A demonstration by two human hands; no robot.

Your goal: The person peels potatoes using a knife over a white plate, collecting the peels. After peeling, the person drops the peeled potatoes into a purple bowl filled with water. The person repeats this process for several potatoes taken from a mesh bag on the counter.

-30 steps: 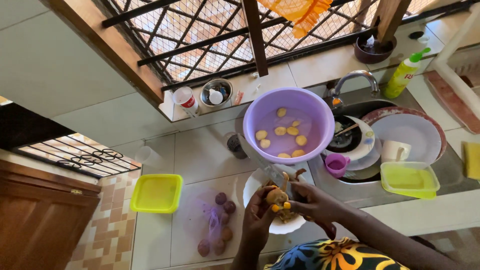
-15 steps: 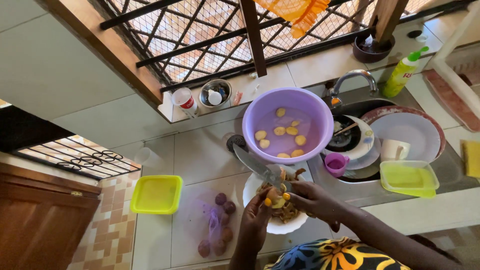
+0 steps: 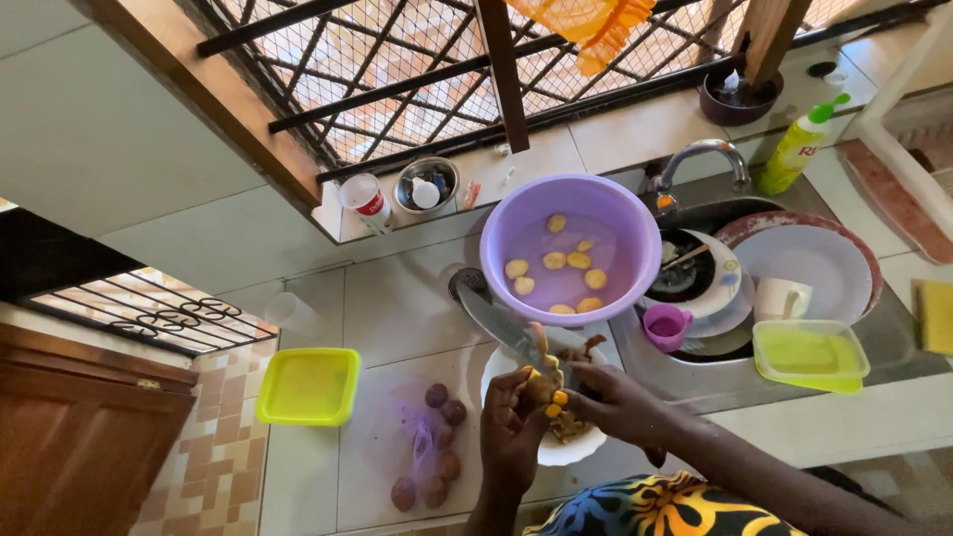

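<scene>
My left hand (image 3: 511, 437) holds a partly peeled potato (image 3: 542, 388) over a white plate (image 3: 496, 365) heaped with peelings. My right hand (image 3: 615, 399) grips a knife (image 3: 501, 323) by the handle, and the long blade points up and to the left, its base at the potato. Just beyond the plate stands a purple basin (image 3: 625, 223) of water with several peeled yellow potatoes (image 3: 556, 260) in it. A clear plastic bag with unpeeled brown potatoes (image 3: 437, 437) lies on the tiled counter to the left of my left hand.
A yellow-green tub (image 3: 308, 385) sits at the counter's left. The sink on the right holds plates (image 3: 809, 260), a pink cup (image 3: 665, 326), a white mug (image 3: 784, 296) and a yellow-green box (image 3: 809, 354). A tap (image 3: 700, 159), soap bottle (image 3: 799, 149) and metal cup (image 3: 427, 186) line the window ledge.
The knife blade has swung out from the plate and now points up and left across the counter. Both hands have stayed over the plate with the potato.
</scene>
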